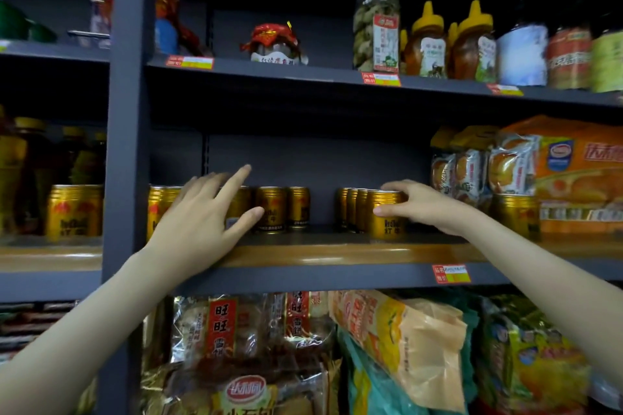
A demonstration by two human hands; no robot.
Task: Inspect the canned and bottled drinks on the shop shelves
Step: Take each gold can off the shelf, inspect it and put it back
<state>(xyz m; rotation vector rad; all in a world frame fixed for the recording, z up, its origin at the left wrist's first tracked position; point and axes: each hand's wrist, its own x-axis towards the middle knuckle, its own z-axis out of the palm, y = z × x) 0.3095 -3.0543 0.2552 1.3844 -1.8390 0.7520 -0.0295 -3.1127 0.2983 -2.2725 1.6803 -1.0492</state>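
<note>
Gold drink cans stand on the middle shelf (pixel 337 253) in two groups. My left hand (pixel 205 212) hovers in front of the left group of gold cans (pixel 271 209) with fingers spread and straight, hiding one or two of them. My right hand (pixel 414 204) curls over the top of the front gold can (pixel 386 214) of the right group, thumb against its side. More gold cans stand at the far left (pixel 74 210) and far right (pixel 517 216).
The upper shelf (pixel 303 72) carries a jar of pickles (pixel 376 27), honey bottles (pixel 426 42) and dark bottles (pixel 569 37). An orange snack carton (pixel 580 175) and cake packets (pixel 472 168) sit right of the cans. Bagged snacks (pixel 397 344) fill the shelf below. A grey upright post (pixel 129 111) divides the bays.
</note>
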